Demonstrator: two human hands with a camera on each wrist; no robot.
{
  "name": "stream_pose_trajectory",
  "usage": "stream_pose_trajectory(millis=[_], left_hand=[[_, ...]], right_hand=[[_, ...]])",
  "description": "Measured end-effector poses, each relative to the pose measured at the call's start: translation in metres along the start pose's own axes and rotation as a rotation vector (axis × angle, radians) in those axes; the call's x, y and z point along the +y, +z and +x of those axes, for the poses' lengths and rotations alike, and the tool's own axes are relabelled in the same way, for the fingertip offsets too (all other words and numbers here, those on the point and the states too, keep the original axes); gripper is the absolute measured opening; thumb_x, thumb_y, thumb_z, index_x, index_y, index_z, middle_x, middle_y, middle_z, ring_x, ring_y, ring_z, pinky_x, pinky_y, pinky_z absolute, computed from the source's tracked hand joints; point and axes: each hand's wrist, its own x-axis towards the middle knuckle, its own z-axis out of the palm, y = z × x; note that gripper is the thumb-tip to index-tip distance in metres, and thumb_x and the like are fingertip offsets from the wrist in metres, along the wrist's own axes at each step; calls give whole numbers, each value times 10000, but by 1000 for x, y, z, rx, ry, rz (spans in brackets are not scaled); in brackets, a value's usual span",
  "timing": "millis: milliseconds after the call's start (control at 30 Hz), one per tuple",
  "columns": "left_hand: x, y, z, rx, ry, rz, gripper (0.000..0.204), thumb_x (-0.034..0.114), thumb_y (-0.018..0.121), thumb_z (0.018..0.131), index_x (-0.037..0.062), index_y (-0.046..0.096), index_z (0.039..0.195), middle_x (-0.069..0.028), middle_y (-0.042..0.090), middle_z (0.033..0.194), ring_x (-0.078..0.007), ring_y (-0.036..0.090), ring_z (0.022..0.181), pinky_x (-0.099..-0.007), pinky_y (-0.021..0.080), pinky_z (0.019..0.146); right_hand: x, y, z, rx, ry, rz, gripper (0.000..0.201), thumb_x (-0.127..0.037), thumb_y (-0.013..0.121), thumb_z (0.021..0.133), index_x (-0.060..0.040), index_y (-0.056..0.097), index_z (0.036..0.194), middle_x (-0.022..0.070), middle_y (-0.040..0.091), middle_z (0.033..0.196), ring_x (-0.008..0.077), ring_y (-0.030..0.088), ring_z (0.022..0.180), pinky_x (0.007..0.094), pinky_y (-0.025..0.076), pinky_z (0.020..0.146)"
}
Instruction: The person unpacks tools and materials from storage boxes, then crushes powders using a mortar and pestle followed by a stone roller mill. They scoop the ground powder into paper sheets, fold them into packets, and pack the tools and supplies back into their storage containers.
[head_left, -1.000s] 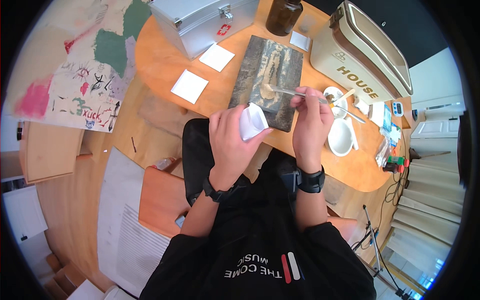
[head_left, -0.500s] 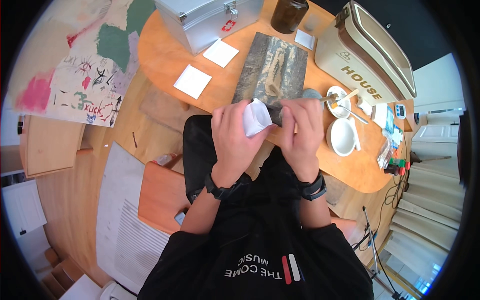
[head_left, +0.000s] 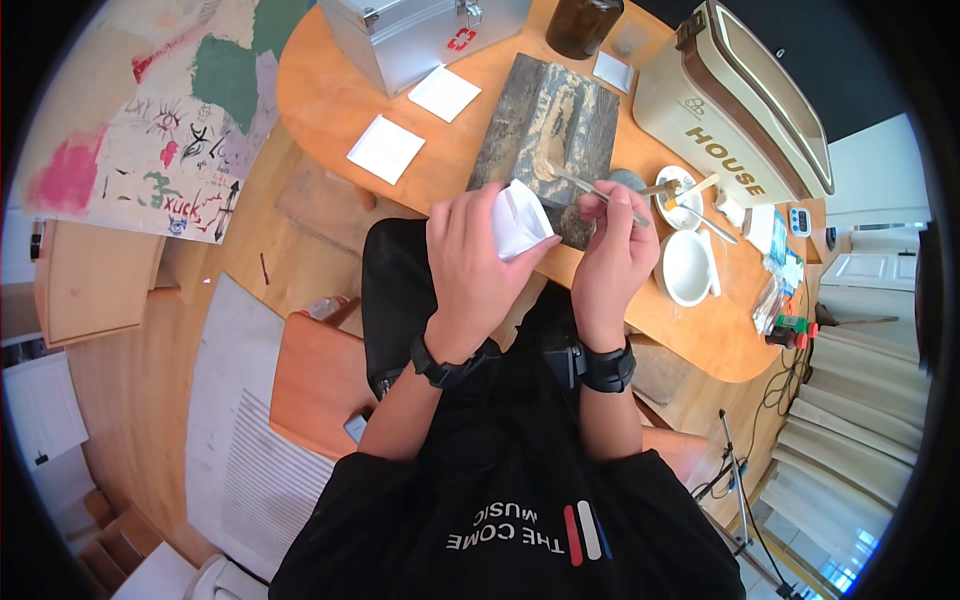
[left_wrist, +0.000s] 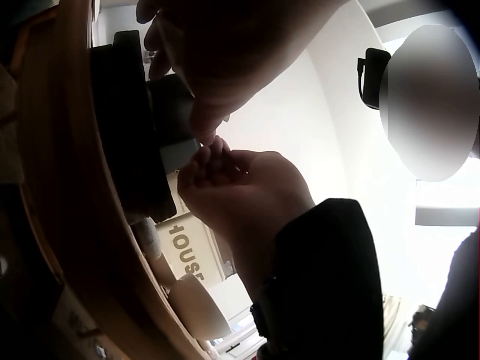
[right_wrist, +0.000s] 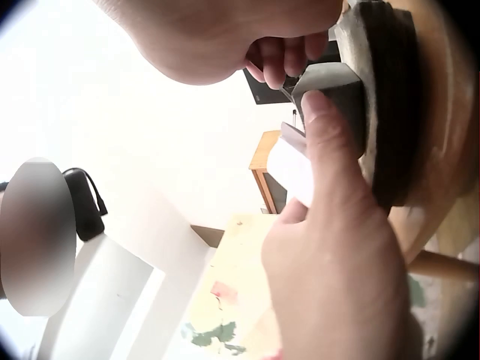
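Note:
In the head view my left hand (head_left: 465,265) grips a small white paper pouch (head_left: 522,222), its mouth spread open. My right hand (head_left: 615,260) pinches a thin metal spatula (head_left: 598,193), whose tip reaches over a dark, rough stone slab (head_left: 500,150). Pale tan powder (head_left: 548,165) is spread along the slab's raised middle. The left hand sits at the slab's near edge. From the right wrist, the left thumb lies near the slab's raised block (right_wrist: 341,86), with the white pouch (right_wrist: 292,169) beside it. Curled right fingers (left_wrist: 217,169) show in the left wrist view.
White paper squares (head_left: 386,150) lie left, by a silver metal case (head_left: 420,45). A brown jar (head_left: 583,28) and a cream HOUSE box (head_left: 720,120) stand at the back. To the right are a white mortar (head_left: 685,268), a small dish with brushes (head_left: 678,183) and a digital timer (head_left: 800,221).
The right hand moved from the slab to beside the pouch's mouth, then back with the spatula's tip over the powder. The left hand kept its grip on the pouch.

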Motion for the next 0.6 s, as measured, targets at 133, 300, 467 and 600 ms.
stream_pose_trajectory(millis=[133, 300, 467, 600], left_hand=[[1, 0, 1, 11, -4, 6, 778, 259, 971, 645, 6, 582, 1270, -129, 653, 1129, -343, 590, 1014, -436, 464, 883], [1, 3, 0, 8, -18, -49, 779, 236, 975, 640, -1, 598, 1279, -148, 661, 1139, -365, 568, 1034, -452, 474, 899], [3, 3, -1, -9, -40, -35, 789, 221, 977, 631, 2, 595, 1286, -147, 660, 1145, -363, 575, 1024, -453, 475, 898], [2, 3, -1, 3, -51, -64, 778, 210, 969, 638, 3, 597, 1290, -143, 659, 1140, -360, 579, 1016, -454, 474, 899]], right_hand=[[-13, -4, -8, -26, 66, 239, 240, -156, 554, 1081, 39, 692, 1065, 79, 702, 980, 141, 651, 885, 291, 519, 810], [-26, -7, 9, -170, -653, -475, 104, 44, 709, 877, 22, 698, 977, 139, 659, 932, 323, 624, 857, 366, 495, 777], [-29, -3, 51, -430, -842, -771, 232, 4, 760, 806, -20, 723, 1033, 99, 636, 911, 331, 582, 932, 405, 500, 785], [-52, -10, 39, -601, -820, -785, 227, -7, 773, 792, -28, 723, 1013, 80, 634, 917, 325, 588, 943, 412, 506, 798]])
